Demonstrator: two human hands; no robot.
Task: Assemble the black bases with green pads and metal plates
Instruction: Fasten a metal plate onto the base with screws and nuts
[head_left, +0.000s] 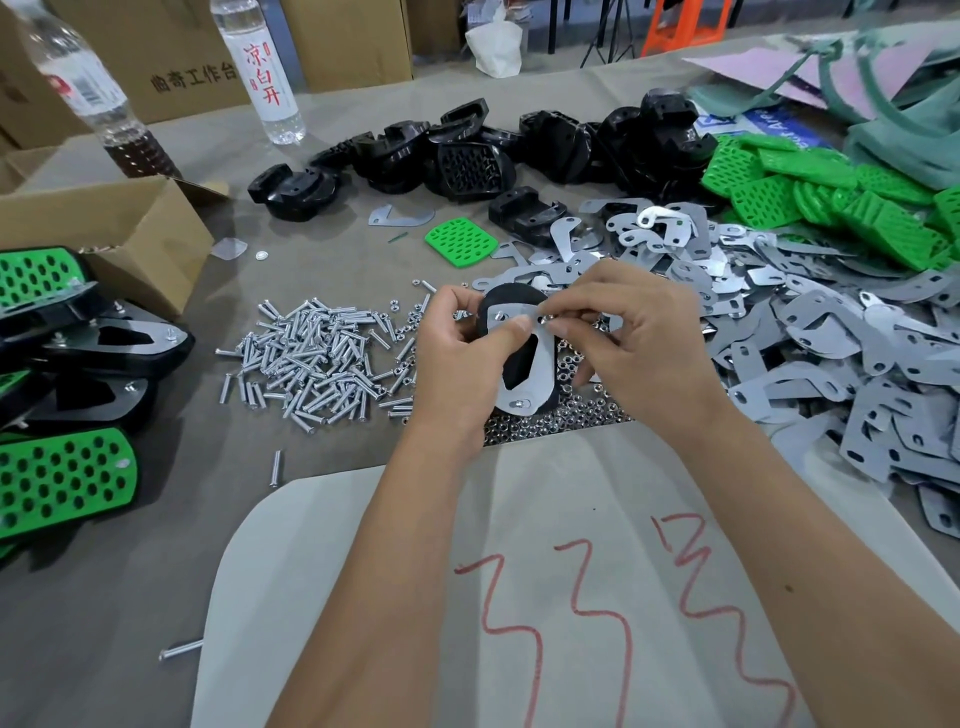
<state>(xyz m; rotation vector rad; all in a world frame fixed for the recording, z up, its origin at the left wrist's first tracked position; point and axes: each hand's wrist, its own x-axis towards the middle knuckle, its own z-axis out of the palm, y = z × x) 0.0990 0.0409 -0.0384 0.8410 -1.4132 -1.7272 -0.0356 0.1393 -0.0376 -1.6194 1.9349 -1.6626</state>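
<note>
while left hand (457, 358) grips black base (511, 364) | right hand (631, 343) fingers pinch metal plate (540, 364)

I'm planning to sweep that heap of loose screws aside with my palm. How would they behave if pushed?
The screws look like small smooth metal cylinders piled loosely, so they would probably scatter and roll rather than slide together. Strays already lie apart from the heap. Some might roll into the nuts beside them.
</note>
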